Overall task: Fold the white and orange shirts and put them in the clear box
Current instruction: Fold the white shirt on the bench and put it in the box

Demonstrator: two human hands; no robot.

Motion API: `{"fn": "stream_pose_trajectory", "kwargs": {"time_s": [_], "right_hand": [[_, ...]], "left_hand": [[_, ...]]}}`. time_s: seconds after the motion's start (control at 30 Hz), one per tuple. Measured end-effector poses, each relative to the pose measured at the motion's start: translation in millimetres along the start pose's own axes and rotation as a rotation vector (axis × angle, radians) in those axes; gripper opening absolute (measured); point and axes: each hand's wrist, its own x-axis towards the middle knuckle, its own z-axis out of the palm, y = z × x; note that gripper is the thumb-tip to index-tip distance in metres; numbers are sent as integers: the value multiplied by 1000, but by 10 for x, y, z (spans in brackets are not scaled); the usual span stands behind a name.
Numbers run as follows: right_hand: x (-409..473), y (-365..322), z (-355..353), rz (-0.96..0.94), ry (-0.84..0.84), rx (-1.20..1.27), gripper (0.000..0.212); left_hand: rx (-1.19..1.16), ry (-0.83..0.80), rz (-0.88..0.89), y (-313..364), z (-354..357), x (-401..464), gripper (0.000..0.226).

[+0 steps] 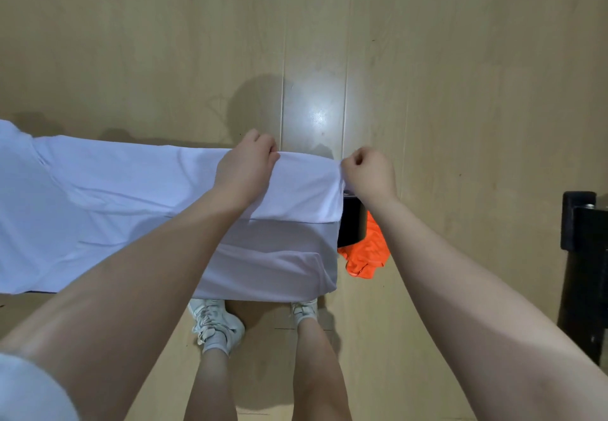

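Head view: white shirt mid-fold, orange shirt waiting

Head camera looks straight down; left hand (248,165) and right hand (368,170) each pinch the far edge of the white shirt (98,210), fingers curled on cloth; shirt held up, draping over a low surface hidden beneath it; first fold seemingly under way, not finished. Orange shirt (367,253) lies crumpled just right of it, untouched, beside a dark object (352,223). Clear box not in view; both shirts remain to pack. Pale wooden floor (427,58), glossy; dark furniture (584,256) at right edge; white sneakers (215,322) below.

White sleeve (29,387), pale sneakers (215,323)
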Motion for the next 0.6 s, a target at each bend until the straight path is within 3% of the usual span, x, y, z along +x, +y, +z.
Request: {"fn": "stream_pose_trajectory", "kwargs": {"time_s": [0.1,0.13,0.2,0.33,0.37,0.43,0.5,0.53,0.6], "right_hand": [[-14,80,-76,489,-43,740,22],[-43,119,-87,618,-61,894,23],[-93,191,-44,677,-47,933,24],[-193,113,132,265,224,558,15],[-243,68,163,107,266,417,27],[-419,-46,252,-337,195,164,47],[-626,-97,422,-733,20,-84,54],[-688,-44,520,-844,-41,-215,55],[-727,124,616,-844,-47,-473,57]], "left_hand": [[-33,-7,5,-23,5,7,20],[-47,-5,9,-30,5,10,20],[-70,1,4,-31,-5,7,19],[-126,34,23,-3,25,-98,34],[-165,48,56,-11,44,-158,39],[-125,91,144,-117,128,-316,46],[90,100,117,-319,270,-471,56],[163,83,51,-410,322,-545,63],[208,38,-134,-552,364,-681,78]]}}
